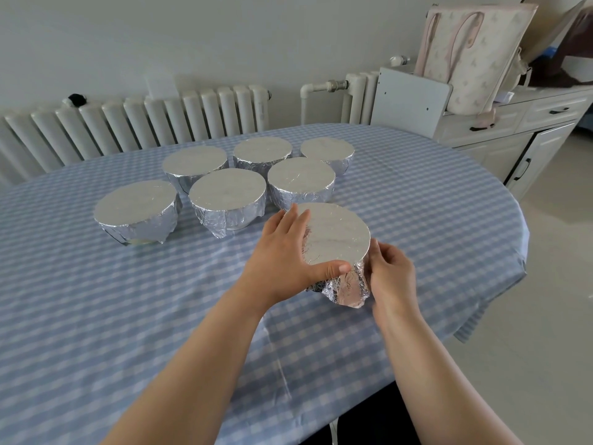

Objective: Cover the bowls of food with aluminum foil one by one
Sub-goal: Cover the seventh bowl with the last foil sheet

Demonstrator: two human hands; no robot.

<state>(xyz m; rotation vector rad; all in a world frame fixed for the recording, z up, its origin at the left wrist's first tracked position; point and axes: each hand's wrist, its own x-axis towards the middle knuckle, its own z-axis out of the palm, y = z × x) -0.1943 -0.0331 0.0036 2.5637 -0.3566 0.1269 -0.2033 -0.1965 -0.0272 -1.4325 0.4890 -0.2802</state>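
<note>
- While the nearest bowl (335, 239) stood on the bench (96, 316) close to its right edge, both hands were on it.
- Its top was fully covered with foil (346, 285), stretched flat across the rim and crumpled down the sides.
- Left hand (282, 255) lay against the bowl's left side, fingers (296, 220) extended along the foil and thumb pressed across the near rim; nothing was clenched.
- Right hand (390, 274) was at the bowl's right side, fingers curled, pinching the loose foil below the rim.
- Six other bowls (227, 194) stood farther back, left of and behind the nearest bowl, all wrapped in foil; several stood just beside one another.
- Bench was covered with a blue-and-white checked cloth (417, 187).
- A radiator (134, 123) ran along the wall behind, and a white cabinet (513, 130) with a bag (475, 53) on it stood at the right.
</note>
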